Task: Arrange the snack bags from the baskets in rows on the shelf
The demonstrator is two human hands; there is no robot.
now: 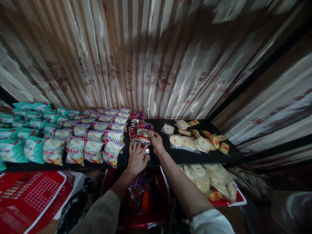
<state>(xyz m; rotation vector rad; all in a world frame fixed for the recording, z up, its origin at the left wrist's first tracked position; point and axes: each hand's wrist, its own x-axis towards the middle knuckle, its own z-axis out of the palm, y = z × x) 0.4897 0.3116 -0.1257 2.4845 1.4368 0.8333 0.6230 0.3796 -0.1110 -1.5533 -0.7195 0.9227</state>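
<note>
In the middle of the dark shelf, my right hand [156, 143] pinches the right edge of a red and silver snack packet [144, 128]. My left hand [137, 159] lies with fingers stretched out at the near end of the same small pile, touching its packets; part of the pile is hidden under it. Another red packet [133, 131] shows just left of the held one, and one more red packet [137, 115] lies at the back. Under my forearms, a red basket [162, 195] holds more shiny packets, too dim to make out well.
Rows of white and red snack bags [93, 151] and teal bags [34, 149] fill the left of the shelf [156, 125]. Pale round packaged items [187, 143] lie to the right. A second basket [241, 200] holds similar ones; a red basket [36, 191] sits lower left. Pleated curtain [156, 58] hangs behind.
</note>
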